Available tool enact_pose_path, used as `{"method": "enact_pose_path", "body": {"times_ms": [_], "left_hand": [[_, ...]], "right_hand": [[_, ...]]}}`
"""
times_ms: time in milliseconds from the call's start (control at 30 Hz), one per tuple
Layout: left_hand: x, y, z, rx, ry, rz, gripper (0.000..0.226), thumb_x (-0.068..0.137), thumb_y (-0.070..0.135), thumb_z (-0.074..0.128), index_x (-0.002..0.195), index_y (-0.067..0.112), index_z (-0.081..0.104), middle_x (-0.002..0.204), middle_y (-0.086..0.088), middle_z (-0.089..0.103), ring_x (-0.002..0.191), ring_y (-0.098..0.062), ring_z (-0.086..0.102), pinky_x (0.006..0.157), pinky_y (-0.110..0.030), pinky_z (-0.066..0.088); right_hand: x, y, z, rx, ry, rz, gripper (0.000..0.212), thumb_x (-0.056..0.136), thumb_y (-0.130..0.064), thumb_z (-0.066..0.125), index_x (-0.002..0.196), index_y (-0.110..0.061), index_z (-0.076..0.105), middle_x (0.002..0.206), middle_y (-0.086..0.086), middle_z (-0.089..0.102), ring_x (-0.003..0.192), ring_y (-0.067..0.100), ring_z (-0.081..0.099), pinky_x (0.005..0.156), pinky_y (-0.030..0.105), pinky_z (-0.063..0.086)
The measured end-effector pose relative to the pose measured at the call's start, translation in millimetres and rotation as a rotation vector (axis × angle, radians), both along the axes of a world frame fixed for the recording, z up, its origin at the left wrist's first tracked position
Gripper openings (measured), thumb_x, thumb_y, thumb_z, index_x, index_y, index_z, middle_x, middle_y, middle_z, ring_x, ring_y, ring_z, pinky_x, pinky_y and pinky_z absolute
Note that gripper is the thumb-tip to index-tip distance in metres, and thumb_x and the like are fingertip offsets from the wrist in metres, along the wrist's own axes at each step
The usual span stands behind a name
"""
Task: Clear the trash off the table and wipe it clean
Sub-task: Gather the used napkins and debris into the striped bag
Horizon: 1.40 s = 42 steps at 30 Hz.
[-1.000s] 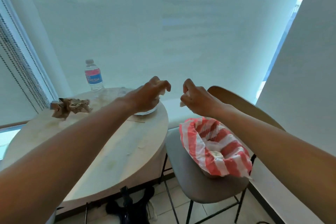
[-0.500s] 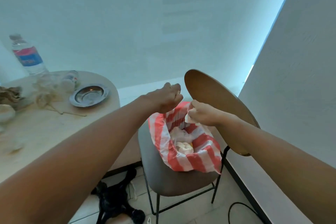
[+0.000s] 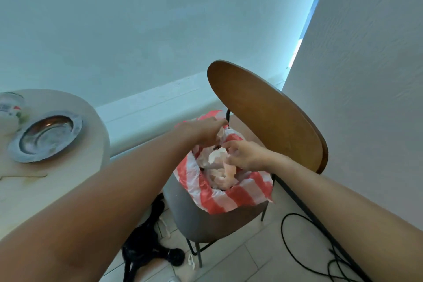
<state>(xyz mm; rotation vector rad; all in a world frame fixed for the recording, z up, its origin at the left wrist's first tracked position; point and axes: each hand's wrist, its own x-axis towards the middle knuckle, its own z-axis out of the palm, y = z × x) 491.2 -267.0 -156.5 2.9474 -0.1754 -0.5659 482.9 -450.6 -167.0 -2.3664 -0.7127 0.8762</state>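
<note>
Hands over the bag, both of them! The left hand [image 3: 201, 129] reaches across to the far rim of the red-and-white striped bag [image 3: 229, 197], fingers curled down onto a scrap of white tissue [image 3: 220, 131] at the bag's edge. The right hand [image 3: 246, 155] sits over the bag's mouth, fingers bent loosely around the crumpled white trash [image 3: 218, 160] heaped inside; whether it truly grips the wad, I cannot tell. The bag rests on the grey seat of a chair [image 3: 270, 112], whose brown backrest rises just behind the hands. Off to the left, the round table [image 3: 59, 185] carries a metal dish [image 3: 45, 136], with a blurred clear container [image 3: 10, 107] at the frame edge beside it. Down on the tiled floor, a black bundle [image 3: 148, 245] lies under the table edge, and a black cable [image 3: 304, 256] loops beside the chair legs.
</note>
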Motion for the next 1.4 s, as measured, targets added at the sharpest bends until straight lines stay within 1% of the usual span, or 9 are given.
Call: {"method": "enact_pose_path", "body": {"times_ms": [100, 167, 233, 367, 500, 600, 733, 933, 1400], "left_hand": [[7.5, 4.3, -2.9, 0.002, 0.016, -0.027, 0.051, 0.094, 0.044, 0.057, 0.141, 0.028, 0.042, 0.136, -0.003, 0.047, 0.117, -0.028, 0.053, 0.096, -0.047, 0.047], [9.4, 9.3, -0.2, 0.003, -0.002, -0.055, 0.046, 0.095, 0.044, 0.056, 0.137, 0.028, 0.046, 0.132, -0.004, 0.049, 0.116, -0.027, 0.053, 0.094, -0.043, 0.046], [9.4, 16.2, 7.4, 0.017, -0.054, -0.087, 0.039, 0.096, 0.043, 0.056, 0.130, 0.024, 0.053, 0.128, -0.004, 0.054, 0.114, -0.027, 0.055, 0.089, -0.038, 0.046], [0.8, 27.0, 31.5, 0.071, -0.155, -0.081, 0.041, 0.098, 0.044, 0.051, 0.134, 0.027, 0.053, 0.134, -0.001, 0.054, 0.116, -0.025, 0.056, 0.093, -0.042, 0.050], [-15.7, 36.3, 60.7, 0.097, -0.248, -0.046, 0.043, 0.098, 0.046, 0.051, 0.137, 0.027, 0.052, 0.140, -0.001, 0.053, 0.123, -0.024, 0.054, 0.098, -0.042, 0.047], [-33.8, 41.7, 86.3, 0.111, -0.324, -0.003, 0.043, 0.097, 0.047, 0.051, 0.135, 0.026, 0.053, 0.139, -0.002, 0.054, 0.123, -0.024, 0.054, 0.100, -0.042, 0.046], [-62.3, 47.2, 118.0, 0.127, -0.401, 0.063, 0.043, 0.098, 0.046, 0.050, 0.136, 0.025, 0.053, 0.140, -0.001, 0.054, 0.125, -0.024, 0.053, 0.104, -0.040, 0.042], [-108.9, 63.8, 158.0, 0.179, -0.466, 0.196, 0.046, 0.098, 0.048, 0.048, 0.138, 0.026, 0.050, 0.144, 0.000, 0.050, 0.129, -0.024, 0.050, 0.108, -0.040, 0.037], [-253.9, 161.3, 198.1, 0.261, -0.544, 0.415, 0.044, 0.097, 0.049, 0.052, 0.136, 0.029, 0.052, 0.143, 0.002, 0.052, 0.127, -0.021, 0.051, 0.107, -0.038, 0.037]], "right_hand": [[3.2, 2.2, -1.0, -0.037, -0.021, 0.020, 0.049, 0.102, -0.030, 0.056, 0.149, -0.023, 0.043, 0.121, -0.007, 0.060, 0.107, 0.014, 0.062, 0.088, 0.029, 0.054], [5.4, 2.9, -1.5, -0.046, -0.048, 0.011, 0.051, 0.100, -0.035, 0.058, 0.148, -0.025, 0.044, 0.118, -0.006, 0.065, 0.102, 0.011, 0.066, 0.087, 0.029, 0.056], [7.2, 5.1, 0.1, -0.043, -0.099, 0.001, 0.051, 0.099, -0.039, 0.061, 0.146, -0.027, 0.047, 0.126, -0.002, 0.065, 0.105, 0.014, 0.066, 0.089, 0.031, 0.058], [10.0, 12.7, 14.4, -0.066, -0.208, 0.035, 0.041, 0.097, -0.046, 0.061, 0.135, -0.032, 0.055, 0.123, -0.008, 0.064, 0.110, 0.017, 0.063, 0.082, 0.023, 0.052], [11.3, 18.2, 39.5, -0.121, -0.349, 0.081, 0.061, 0.094, -0.060, 0.055, 0.146, -0.030, 0.046, 0.148, -0.003, 0.052, 0.131, 0.022, 0.054, 0.103, 0.040, 0.048], [9.1, 20.4, 64.2, -0.122, -0.413, 0.126, 0.057, 0.093, -0.066, 0.050, 0.141, -0.035, 0.049, 0.146, -0.006, 0.052, 0.130, 0.020, 0.054, 0.100, 0.041, 0.047], [7.7, 24.9, 96.9, -0.126, -0.521, 0.154, 0.072, 0.094, -0.067, 0.047, 0.154, -0.029, 0.035, 0.160, -0.003, 0.036, 0.144, 0.020, 0.039, 0.112, 0.044, 0.036], [1.6, 40.7, 141.3, -0.075, -0.621, 0.241, 0.074, 0.094, -0.069, 0.044, 0.155, -0.028, 0.033, 0.161, -0.002, 0.034, 0.147, 0.018, 0.035, 0.115, 0.042, 0.032], [-95.7, 154.6, 192.8, 0.045, -0.732, 0.440, 0.073, 0.092, -0.072, 0.044, 0.153, -0.032, 0.034, 0.156, -0.005, 0.040, 0.141, 0.019, 0.042, 0.111, 0.045, 0.038]]}}
